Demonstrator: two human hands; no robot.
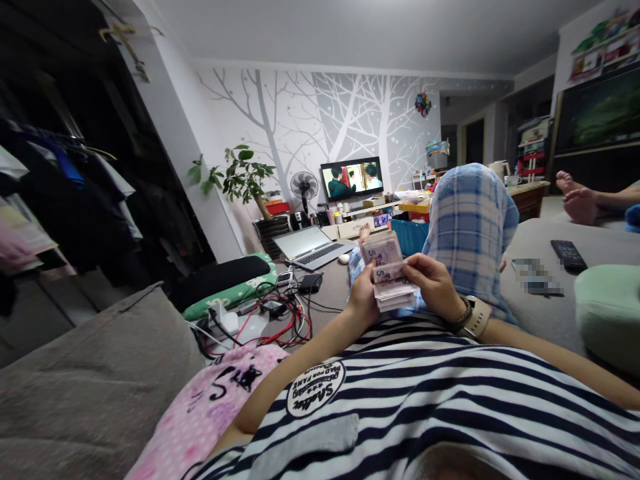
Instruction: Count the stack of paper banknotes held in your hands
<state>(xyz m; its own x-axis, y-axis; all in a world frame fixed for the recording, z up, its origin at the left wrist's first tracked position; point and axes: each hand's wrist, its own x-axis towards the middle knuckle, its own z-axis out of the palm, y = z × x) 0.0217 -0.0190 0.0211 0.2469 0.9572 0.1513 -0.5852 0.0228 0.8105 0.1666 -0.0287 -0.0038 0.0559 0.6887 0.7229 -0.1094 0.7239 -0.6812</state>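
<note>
A thick stack of banknotes point(384, 249), pale purple with a printed 5, is held above my lap. My left hand point(364, 295) grips the stack from its left side, thumb on top. The near part of the stack bends down toward me and shows layered edges. My right hand point(434, 283) pinches the right edge of a top note between thumb and fingers. A watch point(477, 317) and a dark bracelet are on my right wrist. Behind the notes rises my bent knee in blue plaid trousers point(467, 227).
An open laptop point(313, 247) lies on the sofa ahead to the left, near tangled cables point(280, 313) and a black box point(311, 283). A remote control point(569, 256) and a blurred-out flat item point(537, 277) lie to the right. Another person's bare feet point(580, 198) show at far right.
</note>
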